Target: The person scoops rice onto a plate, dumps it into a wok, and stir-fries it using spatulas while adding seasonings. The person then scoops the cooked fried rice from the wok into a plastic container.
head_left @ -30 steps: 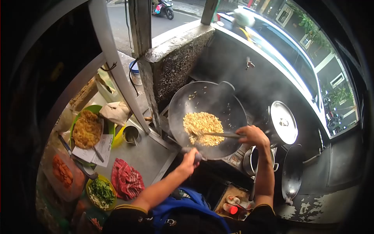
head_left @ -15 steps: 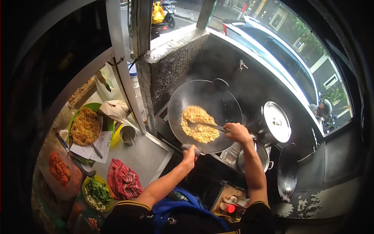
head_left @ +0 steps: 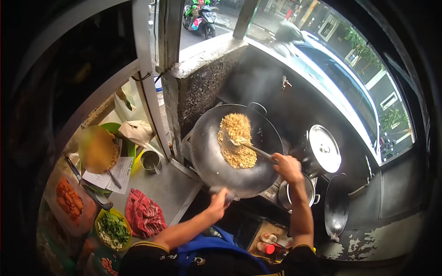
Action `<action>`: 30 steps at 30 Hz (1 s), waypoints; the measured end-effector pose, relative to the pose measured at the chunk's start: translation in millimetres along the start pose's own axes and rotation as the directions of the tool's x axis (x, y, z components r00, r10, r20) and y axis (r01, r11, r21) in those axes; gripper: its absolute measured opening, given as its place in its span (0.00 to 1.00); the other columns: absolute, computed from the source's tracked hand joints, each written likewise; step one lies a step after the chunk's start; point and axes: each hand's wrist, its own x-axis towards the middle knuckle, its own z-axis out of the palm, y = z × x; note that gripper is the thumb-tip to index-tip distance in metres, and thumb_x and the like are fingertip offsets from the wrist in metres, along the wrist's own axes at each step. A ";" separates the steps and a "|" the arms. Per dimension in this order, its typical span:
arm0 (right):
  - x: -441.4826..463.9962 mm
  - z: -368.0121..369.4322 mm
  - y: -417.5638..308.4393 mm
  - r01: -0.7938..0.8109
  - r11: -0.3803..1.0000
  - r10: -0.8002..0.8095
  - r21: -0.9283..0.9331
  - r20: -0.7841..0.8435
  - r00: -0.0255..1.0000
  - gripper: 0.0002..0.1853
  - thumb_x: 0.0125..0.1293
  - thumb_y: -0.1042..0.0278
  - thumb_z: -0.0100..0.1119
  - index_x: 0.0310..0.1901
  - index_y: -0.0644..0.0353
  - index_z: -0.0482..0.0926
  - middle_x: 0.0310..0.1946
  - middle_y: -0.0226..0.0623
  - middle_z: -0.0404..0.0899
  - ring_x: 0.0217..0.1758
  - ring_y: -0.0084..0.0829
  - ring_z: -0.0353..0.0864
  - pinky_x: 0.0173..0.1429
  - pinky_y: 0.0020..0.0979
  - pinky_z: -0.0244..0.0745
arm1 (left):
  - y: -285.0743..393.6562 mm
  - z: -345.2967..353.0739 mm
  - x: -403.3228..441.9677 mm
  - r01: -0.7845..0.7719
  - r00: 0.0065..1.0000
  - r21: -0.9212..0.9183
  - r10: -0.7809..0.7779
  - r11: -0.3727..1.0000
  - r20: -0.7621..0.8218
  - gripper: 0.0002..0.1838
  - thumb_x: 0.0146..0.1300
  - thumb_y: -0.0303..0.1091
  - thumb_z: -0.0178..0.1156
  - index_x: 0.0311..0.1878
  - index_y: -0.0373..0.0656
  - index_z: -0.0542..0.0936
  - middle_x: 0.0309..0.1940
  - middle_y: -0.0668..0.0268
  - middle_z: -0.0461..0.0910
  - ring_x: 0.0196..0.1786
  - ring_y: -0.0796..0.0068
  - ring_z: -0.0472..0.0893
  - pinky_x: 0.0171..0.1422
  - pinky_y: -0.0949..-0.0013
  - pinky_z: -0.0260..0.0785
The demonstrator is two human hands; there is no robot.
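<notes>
A large dark wok [head_left: 207,158] stands on the stove and holds a heap of yellow-brown fried rice [head_left: 237,161], part of it blurred by motion. My left hand [head_left: 218,204] is closed around the wok's grip at the near edge. With my right hand [head_left: 288,167] I clasp the handle of a long wok spatula [head_left: 258,152] that reaches in from the right. Its blade touches the middle of the rice and is partly covered by grains. Some vapour hangs behind the wok.
A lidded pot [head_left: 325,145] and a smaller pot [head_left: 309,188] stand at the right, a second wok [head_left: 338,207] beyond. Left are a red cloth [head_left: 144,211], a bowl of greens [head_left: 113,230], a knife [head_left: 99,198] and a metal cup [head_left: 150,161]. Bottles [head_left: 266,247] stand low in front.
The wok has shifted slightly left and toward me, and its far rim is lower. My left hand moved down with it. The rice has bunched upward, and my right hand with the spatula moved slightly down.
</notes>
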 end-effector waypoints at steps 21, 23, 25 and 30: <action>-2.0 10.9 -18.0 0.036 0.999 -0.039 0.026 0.133 0.990 0.15 0.55 0.62 0.65 0.47 0.45 0.82 0.38 0.38 0.85 0.42 0.42 0.84 0.47 0.42 0.79 | 19.2 29.2 50.7 -0.091 0.992 0.066 0.096 0.994 -0.080 0.09 0.52 0.41 0.62 0.34 0.52 0.76 0.28 0.72 0.75 0.31 0.80 0.74 0.31 0.72 0.66; 13.1 62.0 -10.9 -0.068 0.983 0.073 0.169 -0.025 0.997 0.17 0.57 0.62 0.65 0.49 0.46 0.81 0.38 0.48 0.83 0.43 0.50 0.83 0.50 0.47 0.77 | 15.8 24.1 51.7 -0.118 0.993 0.124 0.119 0.985 -0.003 0.13 0.51 0.43 0.63 0.38 0.53 0.75 0.29 0.72 0.76 0.31 0.80 0.74 0.32 0.73 0.66; -3.9 73.2 -5.6 -0.077 0.961 0.118 0.267 -0.141 0.983 0.18 0.58 0.63 0.66 0.52 0.48 0.80 0.38 0.51 0.83 0.42 0.50 0.84 0.47 0.45 0.78 | 1.0 7.9 24.5 -0.074 0.997 0.097 0.074 0.992 0.002 0.14 0.50 0.42 0.63 0.40 0.53 0.74 0.29 0.71 0.76 0.31 0.80 0.74 0.32 0.73 0.65; -58.9 86.2 11.1 -0.094 0.465 0.251 0.881 -0.029 0.967 0.19 0.67 0.61 0.61 0.58 0.56 0.76 0.23 0.30 0.76 0.22 0.20 0.72 0.26 0.24 0.67 | 7.7 7.1 19.2 -0.021 0.993 0.030 0.024 0.999 -0.118 0.06 0.48 0.37 0.62 0.26 0.50 0.74 0.22 0.70 0.73 0.23 0.80 0.71 0.25 0.75 0.61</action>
